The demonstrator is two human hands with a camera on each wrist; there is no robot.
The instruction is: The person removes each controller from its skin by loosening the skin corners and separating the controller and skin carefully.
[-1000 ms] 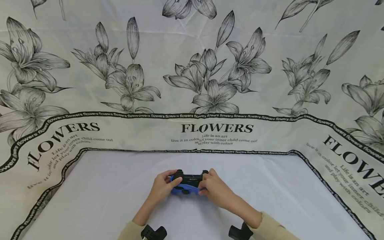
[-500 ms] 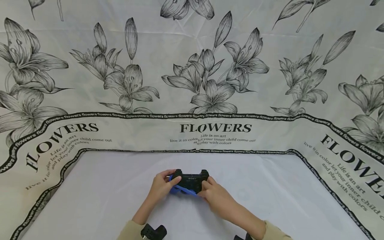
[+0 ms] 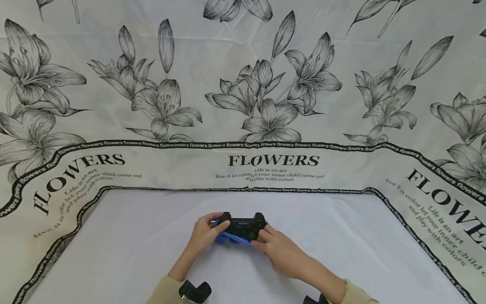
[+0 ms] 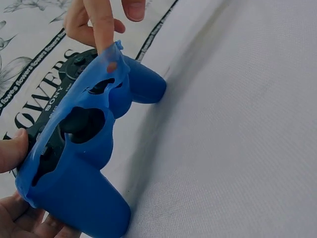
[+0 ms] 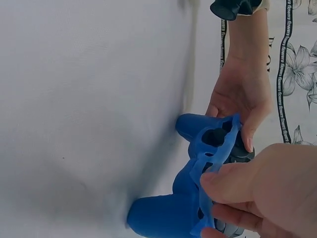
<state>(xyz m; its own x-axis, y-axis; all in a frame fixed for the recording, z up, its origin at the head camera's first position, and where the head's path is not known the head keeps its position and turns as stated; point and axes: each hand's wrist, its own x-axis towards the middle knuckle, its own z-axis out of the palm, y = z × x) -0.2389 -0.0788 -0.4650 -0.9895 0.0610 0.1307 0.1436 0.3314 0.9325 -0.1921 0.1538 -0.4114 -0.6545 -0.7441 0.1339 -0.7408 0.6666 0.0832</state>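
the black plastic game controller (image 3: 243,231), marked "sony" on its face, is located above the near-middle part of the white cloth surface (image 3: 133,249), between the two hands. contact between the controller and the cloth cannot be determined. a blue, flexible, slightly translucent cover (image 4: 81,193) encloses both controller handles. its upper edge stands away from the black face, which is largely exposed; one stick protrudes through a cover opening.

the left hand (image 3: 204,231) grips the left end of the assembly: the thumb lies on the black face, the fingers are curled beneath the blue cover. the right hand (image 3: 282,251) pinches the free edge of the cover at the right end, with the thumb on the outer side; one fingertip is visible through the translucent material.

each forearm carries a beige cuff and a black wrist-mounted device (image 3: 195,291). beyond the white cloth, a pale fabric (image 3: 182,166) bears black line-drawn lilies, dark bands and the word "flowers".
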